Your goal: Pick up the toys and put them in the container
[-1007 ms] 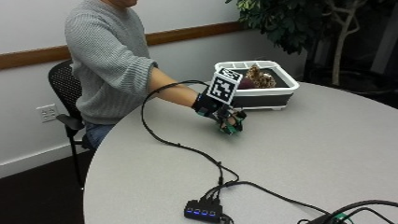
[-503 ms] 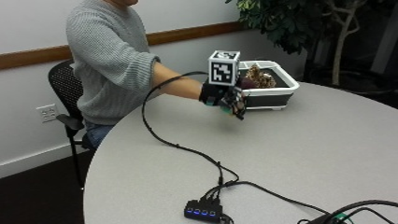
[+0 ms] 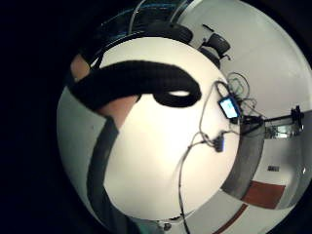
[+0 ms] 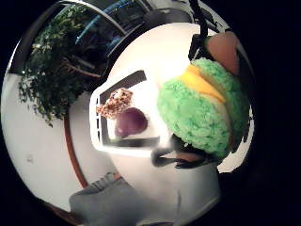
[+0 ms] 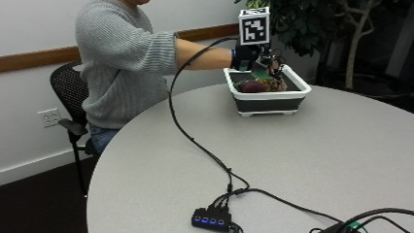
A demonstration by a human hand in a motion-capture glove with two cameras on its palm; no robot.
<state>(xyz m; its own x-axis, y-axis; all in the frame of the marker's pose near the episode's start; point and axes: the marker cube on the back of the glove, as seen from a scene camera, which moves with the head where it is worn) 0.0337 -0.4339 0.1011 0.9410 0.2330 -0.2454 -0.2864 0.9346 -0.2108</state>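
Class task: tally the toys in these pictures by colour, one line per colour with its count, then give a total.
Green toy, in the right hand: 1
Purple toy, in the container: 1
Brown toy, in the container: 1
Total: 3

— Bright or dim?
— Bright and even across the table (image 5: 362,145); just a faint, soft shadow under the container (image 5: 268,103) near the far edge.
— Any glare?
— Plenty in both palm views: tabletop washed out to white, strongest beside the container's rim. Dim behind, around the plant (image 5: 310,29).
— And the green toy (image 4: 202,113)?
— Well lit.
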